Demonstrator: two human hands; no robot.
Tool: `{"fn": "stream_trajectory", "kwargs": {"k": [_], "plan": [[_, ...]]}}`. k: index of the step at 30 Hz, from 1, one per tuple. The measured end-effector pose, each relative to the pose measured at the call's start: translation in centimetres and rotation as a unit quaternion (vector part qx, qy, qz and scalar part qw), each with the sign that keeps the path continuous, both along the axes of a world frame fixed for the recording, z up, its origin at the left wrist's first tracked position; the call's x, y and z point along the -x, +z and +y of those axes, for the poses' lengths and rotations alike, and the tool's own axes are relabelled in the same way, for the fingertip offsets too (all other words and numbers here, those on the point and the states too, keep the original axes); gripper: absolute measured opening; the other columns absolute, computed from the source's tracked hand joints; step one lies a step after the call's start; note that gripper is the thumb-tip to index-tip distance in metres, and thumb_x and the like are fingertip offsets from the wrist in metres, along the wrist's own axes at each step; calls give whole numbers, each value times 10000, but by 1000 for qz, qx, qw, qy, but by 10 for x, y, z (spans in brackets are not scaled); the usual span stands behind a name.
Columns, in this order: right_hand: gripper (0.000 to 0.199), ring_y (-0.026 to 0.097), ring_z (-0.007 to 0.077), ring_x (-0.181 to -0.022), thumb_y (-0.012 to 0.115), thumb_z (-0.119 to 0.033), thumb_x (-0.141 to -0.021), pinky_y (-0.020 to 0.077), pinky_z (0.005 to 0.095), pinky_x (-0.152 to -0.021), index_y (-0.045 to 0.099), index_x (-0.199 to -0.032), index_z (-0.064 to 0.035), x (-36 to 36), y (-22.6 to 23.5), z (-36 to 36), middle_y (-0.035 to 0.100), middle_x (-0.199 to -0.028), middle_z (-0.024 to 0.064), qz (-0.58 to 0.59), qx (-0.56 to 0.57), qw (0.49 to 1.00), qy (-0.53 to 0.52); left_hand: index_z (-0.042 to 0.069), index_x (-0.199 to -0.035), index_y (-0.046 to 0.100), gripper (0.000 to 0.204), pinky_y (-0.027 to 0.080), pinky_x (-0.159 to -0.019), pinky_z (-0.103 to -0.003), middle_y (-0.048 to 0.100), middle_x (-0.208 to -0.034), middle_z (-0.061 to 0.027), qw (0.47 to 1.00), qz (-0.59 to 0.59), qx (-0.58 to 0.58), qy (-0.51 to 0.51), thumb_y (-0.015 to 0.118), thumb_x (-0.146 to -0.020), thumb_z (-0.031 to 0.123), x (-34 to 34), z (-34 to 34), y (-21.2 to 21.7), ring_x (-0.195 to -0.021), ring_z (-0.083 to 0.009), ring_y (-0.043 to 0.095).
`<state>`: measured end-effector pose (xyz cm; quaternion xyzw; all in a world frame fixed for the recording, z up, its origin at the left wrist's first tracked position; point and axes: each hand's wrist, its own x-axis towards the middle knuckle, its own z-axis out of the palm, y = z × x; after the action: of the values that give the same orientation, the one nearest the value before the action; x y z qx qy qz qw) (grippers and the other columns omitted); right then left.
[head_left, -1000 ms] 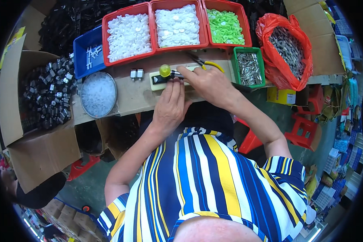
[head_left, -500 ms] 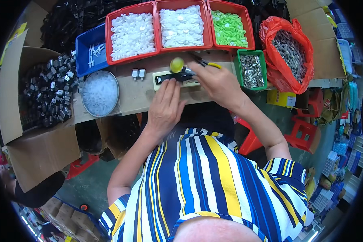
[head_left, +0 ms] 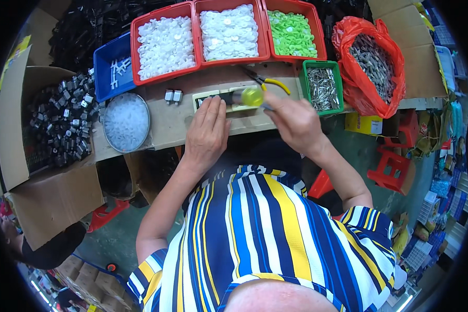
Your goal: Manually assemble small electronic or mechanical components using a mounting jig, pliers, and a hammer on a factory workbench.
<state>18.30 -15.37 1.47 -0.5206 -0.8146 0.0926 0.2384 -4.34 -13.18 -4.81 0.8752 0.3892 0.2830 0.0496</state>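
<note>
My left hand (head_left: 208, 132) lies with its fingers stretched out and close together over the left end of a long cream block (head_left: 241, 107) on the workbench. Its fingertips rest on a dark, narrow piece (head_left: 226, 98) set in that block. My right hand (head_left: 296, 122) is closed round a small hammer with a yellow head (head_left: 252, 96), held over the right half of the block. The hammer is smeared by motion, and most of its handle is hidden. Yellow-handled pliers (head_left: 275, 83) lie behind the right hand. Two small silver metal blocks (head_left: 173, 96) stand left of the cream block.
Red trays (head_left: 198, 31) of white and green plastic pieces line the back. A blue bin (head_left: 103, 67), a round tub (head_left: 126, 122) and a carton (head_left: 15, 130) of metal parts stand left. On the right are a green tray (head_left: 340, 86) of metal pins and a red bag (head_left: 395, 65).
My right hand has moved right with the hammer, whose yellow head has shifted from above the dark piece toward the block's right half. The pliers are now in fuller view. My left hand stays over the block.
</note>
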Motion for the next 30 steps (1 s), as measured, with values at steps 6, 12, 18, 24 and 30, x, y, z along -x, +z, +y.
{"fn": "stream_trajectory", "kwargs": {"k": [6,12,18,24,30], "plan": [[341,623,311,-638,640,-141,-897,477,419,-567,576,-1228,-87,0,0,-6,620,-766,121,33,-64,997,-24,-114,-1195,585,454,472,-999,-429,574,-1234,-238,1000,4,2,-14,726,-801,59,-4,4,2,-1175,-379,555],[371,640,324,-667,644,-121,-897,482,421,-565,556,-1255,-78,-19,-13,-8,631,-767,138,-14,-1,999,-50,-127,-1177,597,437,453,-1022,-413,576,-1234,-246,1000,22,-2,-16,701,-834,123,-13,13,-1,-1176,-364,553],[213,655,369,-707,607,-138,-920,505,468,-598,616,-1118,-62,-21,-22,-12,650,-795,177,-5,79,990,-115,-130,-1166,597,425,456,-1013,-408,573,-1230,-238,1000,12,-4,-24,700,-843,124,-11,11,3,-1167,-359,554],[214,653,386,-716,603,-137,-914,507,478,-604,598,-1107,-48,-53,-7,29,649,-806,183,-30,-22,989,-143,-58,-1212,555,421,459,-946,-422,579,-1116,-202,998,-28,56,-25,670,-819,40,-14,21,15,-1090,-353,553],[171,653,325,-709,593,-169,-920,478,438,-597,632,-1046,-59,-99,-13,88,642,-771,146,-223,-105,950,-192,-62,-1230,549,441,456,-921,-429,567,-1091,-190,994,-12,93,-53,662,-807,-5,-17,33,21,-1067,-353,550]]}}
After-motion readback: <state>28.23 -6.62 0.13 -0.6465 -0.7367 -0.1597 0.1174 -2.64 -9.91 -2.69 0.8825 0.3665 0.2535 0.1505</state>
